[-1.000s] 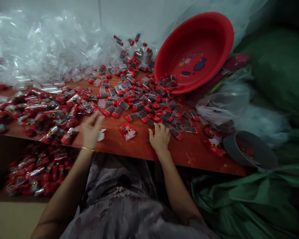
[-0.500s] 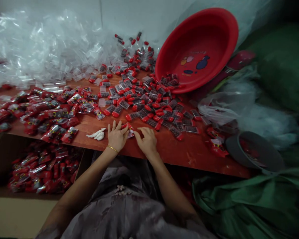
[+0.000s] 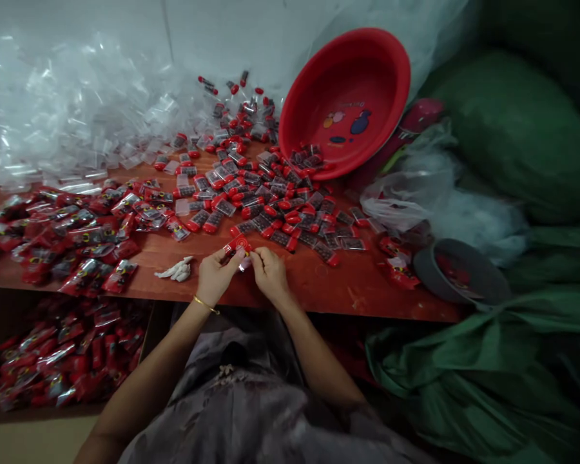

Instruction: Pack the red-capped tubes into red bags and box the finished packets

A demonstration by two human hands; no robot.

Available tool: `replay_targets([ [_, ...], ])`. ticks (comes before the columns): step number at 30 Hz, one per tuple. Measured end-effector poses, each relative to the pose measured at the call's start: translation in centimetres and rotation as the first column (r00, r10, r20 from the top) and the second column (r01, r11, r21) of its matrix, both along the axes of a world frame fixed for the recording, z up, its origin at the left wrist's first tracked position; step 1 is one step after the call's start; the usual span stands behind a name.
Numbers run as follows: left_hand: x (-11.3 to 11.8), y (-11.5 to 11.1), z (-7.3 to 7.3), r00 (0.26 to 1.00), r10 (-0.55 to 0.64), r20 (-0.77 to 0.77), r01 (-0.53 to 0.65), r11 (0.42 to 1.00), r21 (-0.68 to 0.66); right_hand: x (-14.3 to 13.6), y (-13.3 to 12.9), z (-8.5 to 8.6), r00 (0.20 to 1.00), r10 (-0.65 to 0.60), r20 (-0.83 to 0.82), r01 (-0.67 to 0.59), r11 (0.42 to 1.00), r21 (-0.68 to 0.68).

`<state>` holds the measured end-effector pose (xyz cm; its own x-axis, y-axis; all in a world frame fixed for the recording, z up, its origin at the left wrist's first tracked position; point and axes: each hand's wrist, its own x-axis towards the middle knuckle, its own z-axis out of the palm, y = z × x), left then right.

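Evidently grasping, the left hand [image 3: 216, 277] held a small red printed plastic packet [image 3: 241, 242] just below the frame's centre, while the right hand [image 3: 271, 274] pinched its nearer edge. Crumpled white scraps [image 3: 176, 270] lay left of them on the reddish-brown bench [image 3: 314, 287]; red-ended clear plastic tubes [image 3: 265, 223] spread above, below a tilted red round plastic basin [image 3: 357, 77] at upper right.

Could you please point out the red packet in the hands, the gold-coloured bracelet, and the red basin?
Red packet [image 3: 241, 243], head view: its printed red face.
Gold-coloured bracelet [image 3: 206, 305], head view: middle of its band.
Red basin [image 3: 355, 85], head view: bare inner surface.
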<state>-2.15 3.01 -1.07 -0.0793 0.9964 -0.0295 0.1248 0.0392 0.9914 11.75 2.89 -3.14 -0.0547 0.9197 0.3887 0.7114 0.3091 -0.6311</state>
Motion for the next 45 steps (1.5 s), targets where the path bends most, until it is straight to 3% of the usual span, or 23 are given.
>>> replay_targets([
  [2, 0.5, 0.2, 0.3, 0.982, -0.033, 0.186, 0.048, 0.996, -0.073, -0.4, -0.5, 0.4, 0.997, 0.009, 0.081, -0.012, 0.999, 0.04],
  [6, 0.8, 0.4, 0.5, 0.952, 0.039, 0.304, -0.001, 0.992, -0.124, 0.2, 0.0, 1.1, 0.973, 0.011, 0.231, -0.014, 1.0, 0.013],
  [10, 0.9, 0.5, 0.8, 0.916, 0.128, 0.38, -0.044, 0.974, -0.223, 2.5, 1.7, 1.2, 0.881, -0.255, 0.397, 0.292, 0.956, -0.034],
  [12, 1.1, 0.4, 1.1, 0.905, 0.165, 0.393, -0.045, 0.954, -0.296, 3.8, 2.0, 0.9, 0.812, -0.317, 0.49, 0.389, 0.92, -0.05],
  [15, 1.2, 0.3, 1.5, 0.888, 0.202, 0.413, -0.024, 0.917, -0.397, 5.9, 0.8, 0.3, 0.822, -0.169, 0.544, 0.244, 0.967, -0.068],
  [18, 1.0, 0.1, 1.7, 0.854, 0.228, 0.468, 0.017, 0.886, -0.464, 8.0, -1.5, -0.3, 0.87, -0.064, 0.489, 0.089, 0.996, -0.026],
  [21, 0.9, -0.2, 1.6, 0.821, 0.225, 0.525, 0.073, 0.87, -0.487, 9.0, -3.3, -0.8, 0.89, -0.255, 0.378, 0.267, 0.963, 0.02],
  [23, 1.1, -0.4, 1.5, 0.799, 0.217, 0.561, 0.112, 0.863, -0.492, 8.7, -3.7, -1.0, 0.833, -0.418, 0.363, 0.448, 0.894, 0.002],
  [26, 1.6, -0.8, 1.4, 0.779, 0.22, 0.587, 0.137, 0.854, -0.503, 7.0, -3.1, -1.2, 0.771, -0.47, 0.43, 0.529, 0.848, -0.023],
  [30, 1.7, -1.3, 1.7, 0.789, 0.248, 0.563, 0.092, 0.857, -0.507, 5.2, -2.2, -1.1, 0.835, -0.4, 0.378, 0.471, 0.875, -0.114],
  [32, 1.5, -1.5, 1.9, 0.793, 0.256, 0.553, 0.076, 0.859, -0.506, 5.1, -2.4, -0.8, 0.909, -0.367, 0.196, 0.405, 0.888, -0.216],
  [34, 1.2, -1.6, 2.2, 0.804, 0.245, 0.541, 0.073, 0.863, -0.5, 5.3, -3.2, -0.1, 0.957, -0.275, -0.09, 0.234, 0.92, -0.313],
  [36, 1.2, -1.7, 2.4, 0.816, 0.213, 0.537, 0.091, 0.871, -0.483, 5.6, -4.5, 0.9, 0.922, -0.156, -0.354, 0.023, 0.936, -0.352],
  [38, 1.2, -1.8, 2.5, 0.819, 0.163, 0.55, 0.134, 0.879, -0.459, 5.7, -5.7, 2.0, 0.861, -0.087, -0.501, -0.113, 0.928, -0.355],
  [41, 1.5, -1.9, 2.4, 0.826, 0.096, 0.556, 0.181, 0.888, -0.423, 5.6, -6.9, 3.1, 0.82, -0.072, -0.567, -0.162, 0.923, -0.35],
  [45, 1.8, -2.1, 2.3, 0.858, 0.038, 0.512, 0.19, 0.903, -0.384, 5.3, -6.9, 3.2, 0.832, -0.057, -0.552, -0.169, 0.921, -0.35],
])
